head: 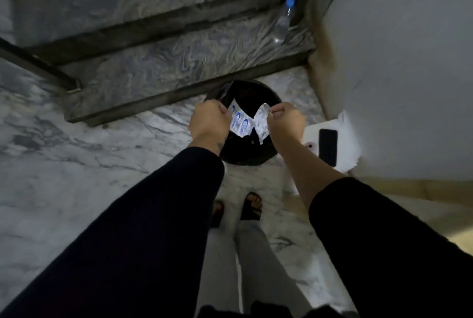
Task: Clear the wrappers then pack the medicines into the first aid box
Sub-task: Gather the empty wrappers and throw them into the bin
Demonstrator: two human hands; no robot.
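I stand over a round black bin (258,92) on the marble floor. My left hand (208,121) pinches a white wrapper with blue print (239,123), which hangs above the bin's opening. A silver foil wrapper (261,123) dangles beside it from the closed fingers of my right hand (285,123). Both wrappers hang over the bin, close together. No first aid box or medicines show in this view.
Marble steps (163,61) rise just behind the bin. A clear water bottle with a blue cap (282,23) lies on a step at the right. A dark phone (327,147) rests on a white surface to the right, against the wall. My sandalled feet (252,206) are below.
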